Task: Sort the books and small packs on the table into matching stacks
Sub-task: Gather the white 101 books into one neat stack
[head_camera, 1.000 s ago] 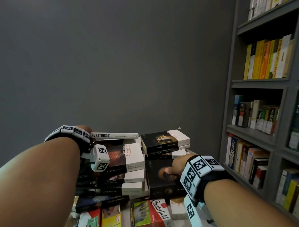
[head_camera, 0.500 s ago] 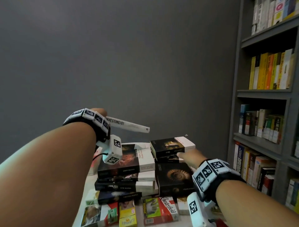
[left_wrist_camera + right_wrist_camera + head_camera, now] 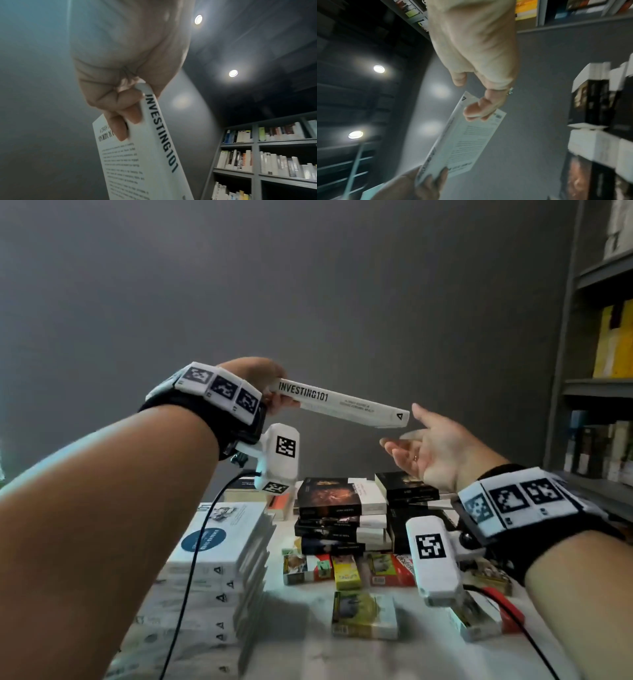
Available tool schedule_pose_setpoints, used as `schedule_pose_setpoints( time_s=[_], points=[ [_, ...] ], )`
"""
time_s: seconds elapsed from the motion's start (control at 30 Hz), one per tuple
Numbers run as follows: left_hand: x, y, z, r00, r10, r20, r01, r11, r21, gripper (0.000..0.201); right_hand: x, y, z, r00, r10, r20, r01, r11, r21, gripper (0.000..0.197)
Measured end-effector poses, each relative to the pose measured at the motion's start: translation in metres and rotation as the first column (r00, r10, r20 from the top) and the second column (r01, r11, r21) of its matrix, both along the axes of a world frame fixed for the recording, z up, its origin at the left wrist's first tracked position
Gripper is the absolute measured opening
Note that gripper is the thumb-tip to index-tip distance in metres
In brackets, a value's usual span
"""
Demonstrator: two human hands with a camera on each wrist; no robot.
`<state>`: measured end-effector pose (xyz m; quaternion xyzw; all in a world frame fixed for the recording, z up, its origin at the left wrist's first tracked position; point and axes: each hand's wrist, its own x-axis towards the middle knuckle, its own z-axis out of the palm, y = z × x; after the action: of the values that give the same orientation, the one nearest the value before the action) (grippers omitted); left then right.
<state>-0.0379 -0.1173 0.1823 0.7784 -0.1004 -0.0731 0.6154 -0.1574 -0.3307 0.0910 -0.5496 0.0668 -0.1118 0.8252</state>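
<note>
Left hand grips one end of the white INVESTING101 book, fingers curled under the back cover and thumb on the other side; book is up in the air mid-frame, spine toward me, tilting down to the right. Right hand sits just right of the book's free end, palm up, fingers loosely spread and holding nothing; can't tell from the wrist view if the tips touch the cover. I see a stack of matching white books at lower left on the counter, black-cover book stacks at centre, small packs in front of them. Bookshelf along the right edge.
</note>
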Motion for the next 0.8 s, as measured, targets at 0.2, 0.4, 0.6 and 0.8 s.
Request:
schedule_pose_setpoints(
  time_s=[0.2,0.4,0.6,0.8],
  points=[
    [-0.068,0.085,-0.018,0.995,0.086,0.054,-0.081,0.992,-0.098,0.02,-0.034,0.082,0.016,0.994,0.038,0.103,-0.03,0.996,-0.08,0.024],
    [-0.104,0.173,-0.06,0.988,0.15,0.03,-0.139,0.964,-0.227,0.018,-0.052,0.157,-0.004,0.994,0.101,0.04,-0.093,0.979,-0.181,0.023],
    [-0.101,0.231,-0.123,0.964,0.264,0.029,-0.253,0.945,-0.205,0.017,-0.057,0.214,-0.058,0.994,0.106,-0.017,-0.106,0.942,-0.317,0.022],
    [-0.088,0.254,-0.171,0.901,0.321,0.292,-0.373,0.916,0.144,0.028,-0.045,0.228,-0.087,0.989,-0.017,0.146,0.119,0.669,-0.734,0.024]
  ],
)
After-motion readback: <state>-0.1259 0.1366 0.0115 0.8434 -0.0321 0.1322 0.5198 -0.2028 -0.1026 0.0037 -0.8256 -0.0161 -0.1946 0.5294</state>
